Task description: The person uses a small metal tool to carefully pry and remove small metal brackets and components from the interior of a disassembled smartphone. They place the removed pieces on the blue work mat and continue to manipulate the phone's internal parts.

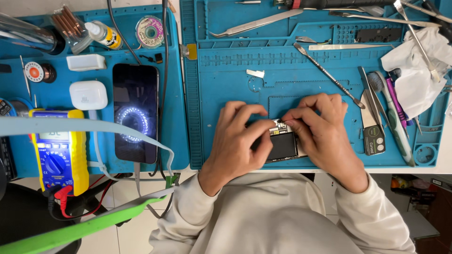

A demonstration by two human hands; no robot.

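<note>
— What did the hands do?
— The left hand (238, 141) gripped the opened phone (282, 143) at its side. The right hand (325, 127) pinched a small part at its top edge.
— Where was the phone?
— On the blue mat (235, 75), near the front edge, tweezers (372, 106) to the right.

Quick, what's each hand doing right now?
Left hand: closed on the opened phone, steadying it.
Right hand: fingertips pinched at the phone's top edge; what they grip cannot be told.
</note>
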